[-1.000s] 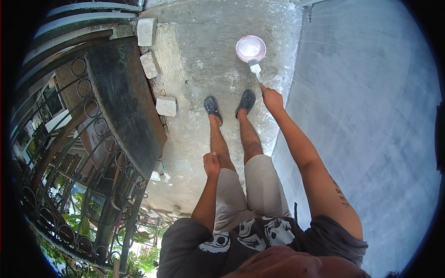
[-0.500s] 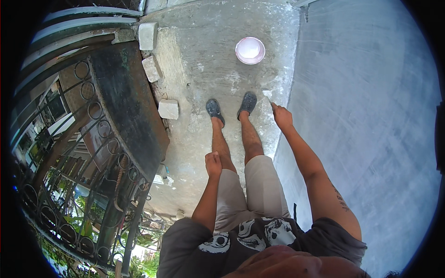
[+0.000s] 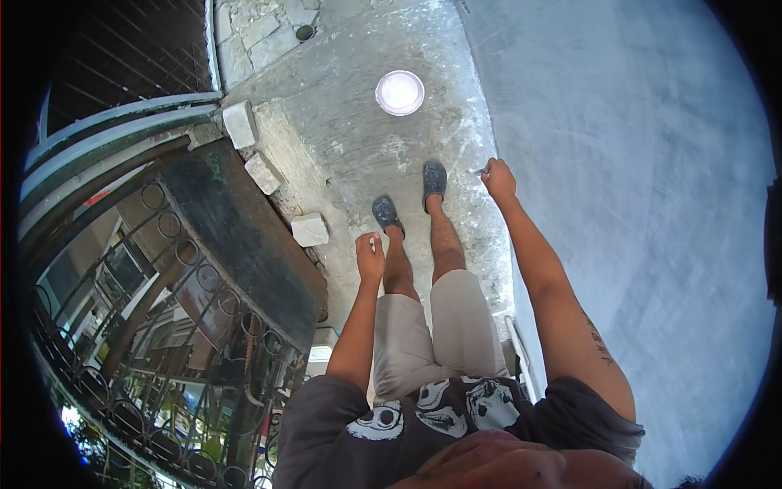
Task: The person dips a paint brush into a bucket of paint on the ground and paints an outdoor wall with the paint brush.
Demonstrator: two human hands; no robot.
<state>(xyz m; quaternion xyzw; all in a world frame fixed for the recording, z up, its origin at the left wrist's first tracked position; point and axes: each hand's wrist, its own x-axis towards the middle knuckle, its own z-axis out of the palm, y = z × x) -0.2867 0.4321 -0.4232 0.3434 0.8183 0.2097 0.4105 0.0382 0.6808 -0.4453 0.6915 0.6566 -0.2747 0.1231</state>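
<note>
My right hand point(image 3: 498, 180) is closed on a small pale-tipped tool point(image 3: 482, 171), held close to the foot of the grey-blue wall point(image 3: 619, 196). The tool is too small and angled to tell its exact kind. My left hand point(image 3: 370, 256) hangs in front of my left shin, its fingers curled in; I see nothing in it. Ahead of my feet, a round pinkish-white bucket point(image 3: 400, 93) stands on the concrete floor point(image 3: 350, 147), its inside whitish. Neither hand touches the bucket.
Several pale blocks, among them a near one point(image 3: 309, 230), line the left edge of the walkway. Beyond them are a dark panel point(image 3: 236, 244) and a metal railing with rings point(image 3: 183, 253). Dark clogs point(image 3: 435, 179) are on my feet. A small dark round hole or cup point(image 3: 305, 33) lies far ahead.
My view has turned, and my feet have stepped, with the left foot now behind the right. My right hand has come nearer the wall with the tool turned toward it. My left hand has risen slightly.
</note>
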